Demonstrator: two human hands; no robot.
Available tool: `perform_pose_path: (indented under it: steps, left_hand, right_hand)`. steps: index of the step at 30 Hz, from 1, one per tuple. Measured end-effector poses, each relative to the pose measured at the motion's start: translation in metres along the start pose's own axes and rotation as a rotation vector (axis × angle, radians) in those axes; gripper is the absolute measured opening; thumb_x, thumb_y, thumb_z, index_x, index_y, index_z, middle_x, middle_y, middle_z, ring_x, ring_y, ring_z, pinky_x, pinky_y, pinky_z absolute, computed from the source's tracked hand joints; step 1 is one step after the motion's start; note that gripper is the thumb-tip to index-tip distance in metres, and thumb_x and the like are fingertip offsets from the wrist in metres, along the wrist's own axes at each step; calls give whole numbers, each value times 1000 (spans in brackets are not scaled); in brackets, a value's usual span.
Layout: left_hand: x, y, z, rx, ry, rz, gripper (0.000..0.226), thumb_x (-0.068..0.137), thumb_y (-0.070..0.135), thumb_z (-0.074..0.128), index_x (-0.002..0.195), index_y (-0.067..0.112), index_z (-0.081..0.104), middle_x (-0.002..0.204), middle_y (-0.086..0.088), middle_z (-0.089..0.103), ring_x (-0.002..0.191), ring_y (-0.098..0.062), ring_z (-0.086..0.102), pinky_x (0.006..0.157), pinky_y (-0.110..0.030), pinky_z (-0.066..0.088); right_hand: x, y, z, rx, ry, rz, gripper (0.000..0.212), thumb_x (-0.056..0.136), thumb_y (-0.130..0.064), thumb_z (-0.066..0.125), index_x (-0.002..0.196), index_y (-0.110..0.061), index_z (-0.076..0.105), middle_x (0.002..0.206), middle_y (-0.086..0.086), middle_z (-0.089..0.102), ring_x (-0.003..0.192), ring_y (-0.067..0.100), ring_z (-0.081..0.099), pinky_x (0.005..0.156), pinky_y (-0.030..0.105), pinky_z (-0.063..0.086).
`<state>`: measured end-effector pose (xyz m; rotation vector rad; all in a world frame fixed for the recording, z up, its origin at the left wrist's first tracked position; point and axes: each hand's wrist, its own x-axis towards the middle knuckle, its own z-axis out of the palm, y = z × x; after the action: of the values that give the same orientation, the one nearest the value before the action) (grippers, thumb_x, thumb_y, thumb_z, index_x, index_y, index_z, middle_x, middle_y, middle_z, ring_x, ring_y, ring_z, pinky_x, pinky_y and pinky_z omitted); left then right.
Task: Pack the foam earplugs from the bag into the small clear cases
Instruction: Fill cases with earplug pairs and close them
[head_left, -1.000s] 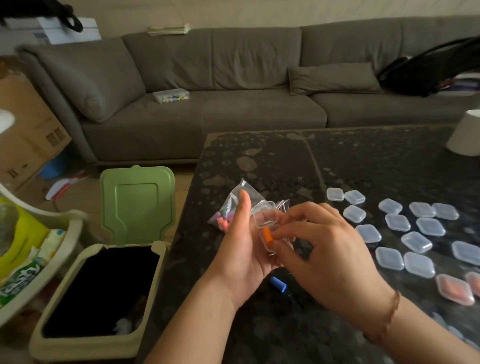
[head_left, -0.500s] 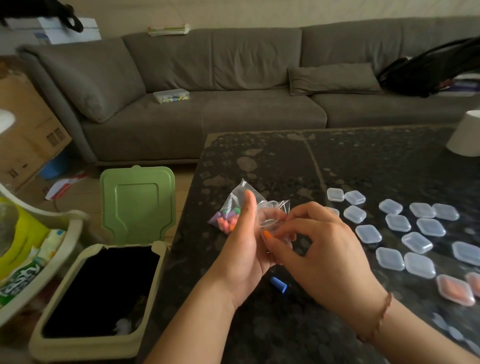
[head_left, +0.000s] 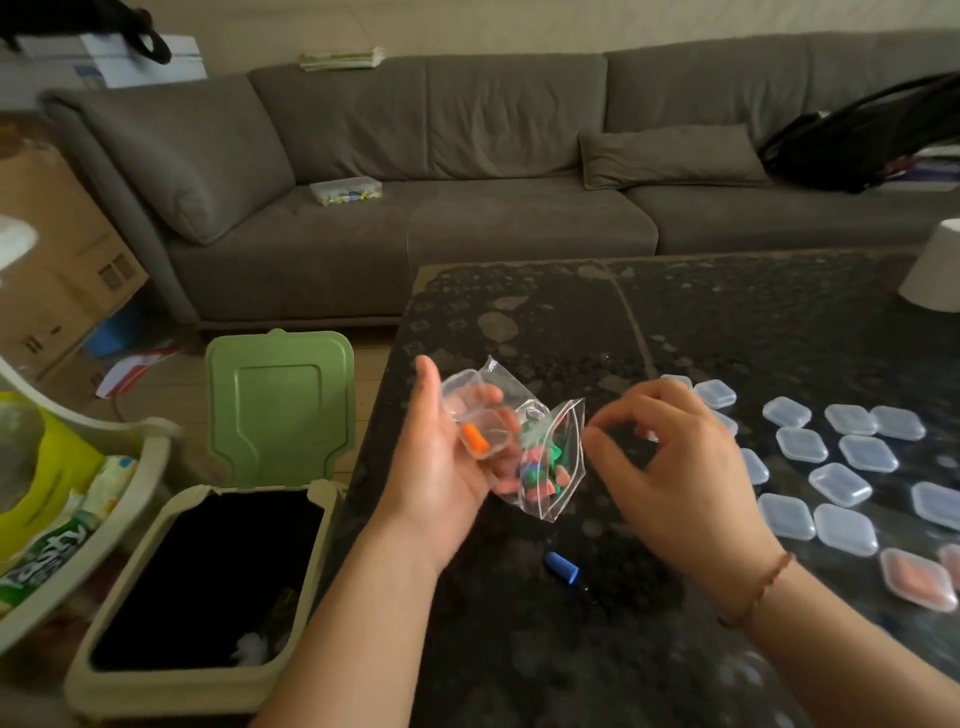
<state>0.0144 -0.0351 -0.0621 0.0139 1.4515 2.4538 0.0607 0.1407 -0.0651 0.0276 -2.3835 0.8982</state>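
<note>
Left hand (head_left: 441, 467) hides part of the open case (head_left: 480, 423) it holds.

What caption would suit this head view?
Left hand holds an open clear case with one orange earplug; right hand reaches toward the bag.

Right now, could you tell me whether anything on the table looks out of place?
Yes: one blue earplug lies loose on the dark table, near its front edge, apart from both the bag and the clear cases.
</note>
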Motion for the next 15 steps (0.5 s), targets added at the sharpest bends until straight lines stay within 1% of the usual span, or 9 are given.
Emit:
perform_pose_path:
  steps: [2, 4, 6, 8, 10, 12, 14, 15]
  left_hand:
    - [6, 9, -8, -82, 118, 36, 67, 91, 72, 36, 97, 10, 59, 75, -10, 60, 65, -20, 53, 64, -33, 42]
    - [10, 16, -15, -129, 226, 62, 64, 94, 69, 36, 99, 9, 59, 74, -10, 61, 66, -21, 54, 65, -33, 45]
    - [12, 19, -21, -154, 296, 65, 64, 94, 68, 38, 104, 8, 59, 81, -12, 61, 74, -23, 58, 71, -35, 51]
    - [12, 19, -25, -167, 326, 44, 65, 94, 68, 40, 107, 8, 60, 86, -13, 61, 80, -26, 61, 78, -38, 54]
    - [12, 19, -27, -165, 340, 23, 65, 93, 68, 42, 106, 8, 61, 87, -14, 61, 82, -28, 63, 81, -41, 55]
    - [12, 20, -28, -160, 337, 5, 65, 92, 69, 44, 105, 8, 62, 88, -14, 62, 84, -29, 65, 82, -44, 56]
    - [11, 20, -27, -159, 335, -6, 65, 91, 68, 46, 107, 7, 62, 91, -15, 62, 87, -30, 66, 86, -49, 56]
    - [11, 19, -27, -155, 333, -8, 65, 91, 68, 46, 108, 7, 62, 91, -15, 62, 88, -30, 66, 89, -50, 56]
  right_hand:
    - [1, 11, 4, -156, -104, 36, 7, 81, -35, 72, 87, -31, 74, 97, -14, 52, 92, 13, 55, 67, 24, 44]
    - [-1, 16, 12, -275, -214, 14, 11, 82, -37, 73, 92, -34, 75, 104, -12, 48, 97, 12, 47, 70, 22, 42]
    - [-2, 15, 20, -326, -257, -34, 14, 83, -39, 72, 97, -37, 75, 113, -10, 48, 100, 10, 40, 69, 23, 42]
    - [1, 10, 30, -366, -258, -67, 16, 84, -39, 71, 100, -37, 75, 120, -8, 49, 104, 13, 40, 66, 23, 40]
    - [5, 6, 39, -398, -232, -89, 14, 83, -38, 72, 96, -35, 76, 117, -6, 52, 101, 17, 42, 62, 24, 36]
    - [8, 6, 45, -403, -210, -107, 9, 80, -35, 76, 88, -32, 78, 107, -4, 56, 93, 19, 45, 57, 24, 34]
    - [7, 10, 48, -374, -189, -107, 8, 75, -33, 80, 82, -32, 78, 98, -4, 57, 85, 18, 45, 52, 24, 34]
    - [5, 12, 49, -352, -182, -109, 9, 73, -33, 81, 82, -32, 79, 97, -4, 57, 84, 17, 45, 51, 24, 36]
